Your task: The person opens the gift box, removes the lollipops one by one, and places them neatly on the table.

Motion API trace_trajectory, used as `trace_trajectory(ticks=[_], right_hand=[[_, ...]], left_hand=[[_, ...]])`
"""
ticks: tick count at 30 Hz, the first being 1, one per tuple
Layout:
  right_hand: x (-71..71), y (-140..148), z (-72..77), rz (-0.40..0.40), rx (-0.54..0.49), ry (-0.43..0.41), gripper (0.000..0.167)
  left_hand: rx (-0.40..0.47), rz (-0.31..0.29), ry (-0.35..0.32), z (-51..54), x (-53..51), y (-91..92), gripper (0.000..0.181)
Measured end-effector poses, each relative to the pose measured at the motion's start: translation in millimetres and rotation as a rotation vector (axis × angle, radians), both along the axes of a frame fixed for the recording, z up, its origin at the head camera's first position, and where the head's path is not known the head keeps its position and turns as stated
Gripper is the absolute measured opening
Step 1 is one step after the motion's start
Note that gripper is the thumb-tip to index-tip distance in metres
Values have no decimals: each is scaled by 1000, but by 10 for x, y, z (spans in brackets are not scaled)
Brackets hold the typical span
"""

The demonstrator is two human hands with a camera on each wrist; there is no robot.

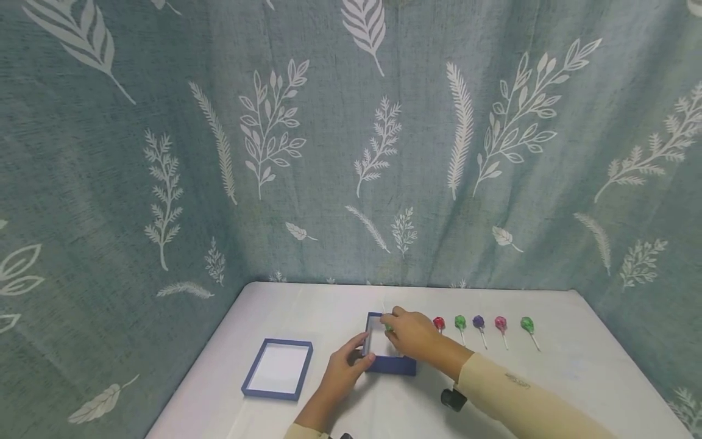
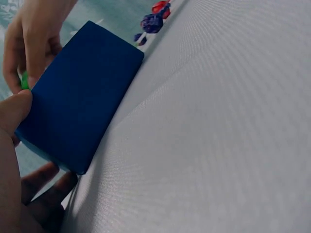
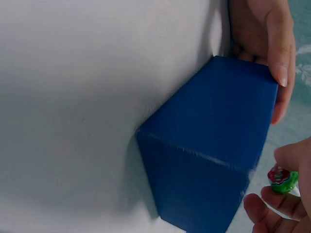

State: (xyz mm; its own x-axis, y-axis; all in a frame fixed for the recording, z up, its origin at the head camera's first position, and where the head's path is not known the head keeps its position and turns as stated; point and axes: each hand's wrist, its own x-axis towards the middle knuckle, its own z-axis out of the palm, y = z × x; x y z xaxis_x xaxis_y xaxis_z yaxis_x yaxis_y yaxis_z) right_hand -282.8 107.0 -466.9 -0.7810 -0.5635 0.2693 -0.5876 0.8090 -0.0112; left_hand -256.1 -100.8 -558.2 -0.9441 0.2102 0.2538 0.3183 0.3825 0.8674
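A blue box (image 1: 391, 365) with a white inside stands on the table, its top uncovered. My left hand (image 1: 343, 369) holds the box by its left side, thumb at the near corner. Over the box's opening, my right hand (image 1: 412, 332) pinches a green-wrapped lollipop (image 3: 283, 179); in the head view its white stick points up and away. The right wrist view shows red on the wrapper as well. Seen from the left wrist, the box's blue wall (image 2: 82, 97) hides the inside.
Left of the box lies a blue-rimmed lid (image 1: 277, 369), white side up. To the right, a row of lollipops lies on the white table (image 1: 581, 366): red (image 1: 439, 323), green (image 1: 460, 322), purple (image 1: 479, 322), pink (image 1: 501, 324) and green (image 1: 528, 325). A leaf-patterned curtain (image 1: 329, 152) hangs behind.
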Motion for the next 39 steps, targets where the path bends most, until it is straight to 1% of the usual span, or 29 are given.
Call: trace_trajectory(ticks=[7, 14, 16, 18, 22, 24, 28, 36, 39], right_hand=[[82, 154, 95, -17, -58, 11, 24], [80, 364, 107, -88, -53, -1, 40], [87, 426, 120, -95, -82, -20, 42], [100, 483, 140, -102, -111, -37, 41], [113, 581, 170, -124, -138, -55, 30], [115, 628, 175, -125, -141, -49, 26], [129, 721, 176, -109, -142, -23, 23], [167, 874, 171, -134, -150, 57, 30], [187, 921, 170, -147, -161, 69, 33]], left_hand=[[4, 5, -9, -3, -3, 8, 53], [14, 15, -20, -41, -31, 15, 54], [14, 16, -23, -42, -32, 15, 54], [13, 18, -24, -41, -30, 13, 54], [15, 16, -18, -35, -25, 9, 53], [8, 16, -16, -42, -31, 8, 53], [-6, 22, -14, -55, -35, 2, 52], [1, 30, -19, -39, -23, 14, 52], [3, 26, -15, -35, -23, 17, 52]])
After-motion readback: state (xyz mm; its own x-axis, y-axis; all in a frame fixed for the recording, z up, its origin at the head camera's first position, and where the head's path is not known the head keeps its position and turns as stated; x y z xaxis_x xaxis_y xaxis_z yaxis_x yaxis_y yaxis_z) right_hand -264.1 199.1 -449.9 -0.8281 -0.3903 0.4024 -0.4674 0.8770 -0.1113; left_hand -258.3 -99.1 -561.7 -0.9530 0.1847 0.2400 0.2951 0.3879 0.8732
